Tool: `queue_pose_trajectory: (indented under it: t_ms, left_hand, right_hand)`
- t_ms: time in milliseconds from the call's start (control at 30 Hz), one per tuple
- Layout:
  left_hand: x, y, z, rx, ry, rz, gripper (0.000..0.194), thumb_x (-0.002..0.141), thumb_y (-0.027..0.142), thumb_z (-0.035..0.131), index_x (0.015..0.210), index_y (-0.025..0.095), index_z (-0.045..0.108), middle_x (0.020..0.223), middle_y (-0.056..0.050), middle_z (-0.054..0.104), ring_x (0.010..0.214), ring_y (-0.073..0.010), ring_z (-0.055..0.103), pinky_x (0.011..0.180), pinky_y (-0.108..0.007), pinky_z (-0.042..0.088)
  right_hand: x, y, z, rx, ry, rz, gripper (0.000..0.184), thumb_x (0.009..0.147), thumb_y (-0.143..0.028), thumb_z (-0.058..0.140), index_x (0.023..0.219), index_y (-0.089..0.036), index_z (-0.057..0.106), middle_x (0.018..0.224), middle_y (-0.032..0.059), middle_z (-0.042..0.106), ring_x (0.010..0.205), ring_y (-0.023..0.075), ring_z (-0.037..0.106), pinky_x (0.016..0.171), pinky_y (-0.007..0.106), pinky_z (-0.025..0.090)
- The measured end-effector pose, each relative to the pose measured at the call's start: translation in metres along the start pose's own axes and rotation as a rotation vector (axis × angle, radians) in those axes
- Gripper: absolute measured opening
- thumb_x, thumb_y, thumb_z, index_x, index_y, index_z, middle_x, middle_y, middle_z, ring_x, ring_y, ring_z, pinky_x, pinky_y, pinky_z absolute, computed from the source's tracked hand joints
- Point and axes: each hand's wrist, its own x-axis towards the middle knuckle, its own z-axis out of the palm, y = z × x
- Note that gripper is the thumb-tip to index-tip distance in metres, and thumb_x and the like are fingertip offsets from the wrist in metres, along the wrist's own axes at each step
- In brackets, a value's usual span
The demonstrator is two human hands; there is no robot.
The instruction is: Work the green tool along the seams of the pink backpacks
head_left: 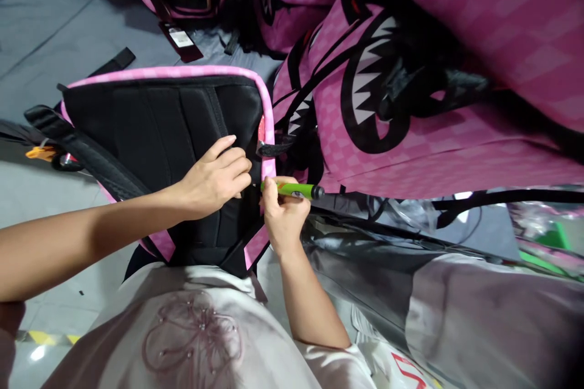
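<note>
A pink backpack [173, 73] lies back side up in front of me, showing its black padded back panel [155, 127] and black shoulder straps [86, 155]. My left hand [214, 179] rests on the black panel near the pink edge, fingers pressed together and pinching at the fabric. My right hand [283, 213] is closed around a green pen-like tool [292, 189], whose tip touches the backpack's edge right beside my left fingertips.
Several more pink backpacks with shark-mouth prints [410, 85] are piled at the right and top. A hang tag [181, 39] lies at the top. Clear plastic bags [433, 279] spread at the lower right. A grey surface [41, 30] lies at the left.
</note>
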Motion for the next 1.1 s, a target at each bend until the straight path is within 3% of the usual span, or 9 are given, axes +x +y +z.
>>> queue_pose_trajectory:
  t_ms: [200,500,567,667,767,833,933,1033,1100]
  left_hand:
    - [0.003,-0.006,0.000,-0.063,0.007,0.020,0.012,0.095,0.023,0.061,0.085,0.017,0.062,0.094,-0.004,0.069,0.101,-0.0215,0.063,0.114,-0.048,0.046]
    - [0.007,-0.011,-0.008,-0.058,-0.097,0.029,0.009,0.093,0.024,0.065,0.087,0.018,0.064,0.098,-0.004,0.071,0.101,-0.0226,0.063,0.113,-0.045,0.043]
    - [0.012,-0.018,-0.014,-0.037,-0.167,0.101,0.014,0.090,0.030,0.071,0.087,0.018,0.064,0.096,-0.005,0.071,0.099,-0.0239,0.064,0.105,-0.045,0.046]
    - [0.024,-0.029,-0.027,0.024,-0.379,0.198,0.026,0.082,0.038,0.080,0.086,0.018,0.064,0.087,-0.005,0.069,0.089,-0.0248,0.065,0.087,-0.042,0.049]
    - [0.034,-0.034,-0.047,0.091,-0.560,0.174,0.033,0.078,0.042,0.084,0.084,0.017,0.063,0.081,-0.004,0.068,0.082,-0.0241,0.067,0.075,-0.037,0.045]
    - [0.036,-0.032,-0.066,0.093,-0.591,0.128,0.036,0.079,0.046,0.083,0.083,0.016,0.063,0.080,-0.004,0.069,0.081,-0.0237,0.069,0.071,-0.035,0.043]
    - [0.036,-0.024,-0.108,0.067,-0.534,0.038,0.039,0.083,0.053,0.077,0.083,0.018,0.062,0.076,-0.002,0.069,0.075,-0.0219,0.069,0.067,-0.032,0.041]
    - [0.035,-0.006,-0.154,-0.011,-0.438,-0.036,0.040,0.089,0.059,0.068,0.083,0.020,0.062,0.069,0.002,0.065,0.063,-0.0184,0.065,0.063,-0.029,0.039]
    - [0.034,0.009,-0.173,-0.067,-0.400,-0.072,0.040,0.090,0.059,0.068,0.084,0.020,0.063,0.068,0.003,0.065,0.060,-0.0171,0.064,0.059,-0.029,0.036]
  right_hand:
    - [0.001,-0.003,-0.001,0.004,-0.013,0.094,0.022,0.096,-0.036,0.061,0.082,-0.019,0.062,0.059,-0.0034,0.059,0.046,0.0112,0.056,0.046,0.024,0.044]
    - [0.003,-0.005,0.000,0.069,-0.052,0.111,0.019,0.095,-0.033,0.062,0.083,-0.018,0.064,0.062,-0.0021,0.062,0.046,0.0112,0.057,0.045,0.024,0.045]
    - [-0.002,-0.001,-0.001,0.097,-0.013,0.128,0.019,0.095,-0.033,0.064,0.083,-0.018,0.064,0.059,-0.0033,0.060,0.045,0.0112,0.057,0.045,0.023,0.046]
    - [-0.013,0.004,-0.002,0.249,0.054,0.162,0.016,0.095,-0.034,0.066,0.094,-0.018,0.066,0.070,-0.0009,0.068,0.053,0.0130,0.066,0.050,0.024,0.054]
    - [-0.020,-0.001,-0.003,0.434,-0.019,0.105,0.024,0.096,-0.036,0.066,0.115,-0.020,0.066,0.099,0.0057,0.076,0.080,0.0189,0.077,0.071,0.031,0.065]
    - [-0.021,-0.012,-0.008,0.446,-0.109,-0.010,0.030,0.098,-0.035,0.064,0.125,-0.022,0.064,0.112,0.0078,0.076,0.098,0.0218,0.077,0.089,0.037,0.065]
    - [-0.017,-0.040,-0.025,0.367,-0.195,-0.216,0.036,0.099,-0.038,0.062,0.133,-0.024,0.062,0.122,0.0077,0.075,0.108,0.0238,0.074,0.103,0.043,0.060]
    - [-0.016,-0.069,-0.047,0.335,-0.177,-0.345,0.036,0.100,-0.042,0.060,0.133,-0.027,0.063,0.123,0.0069,0.074,0.111,0.0265,0.073,0.103,0.047,0.060]
    - [-0.018,-0.078,-0.059,0.362,-0.137,-0.384,0.035,0.100,-0.040,0.060,0.133,-0.029,0.063,0.122,0.0063,0.075,0.109,0.0270,0.074,0.101,0.049,0.060]
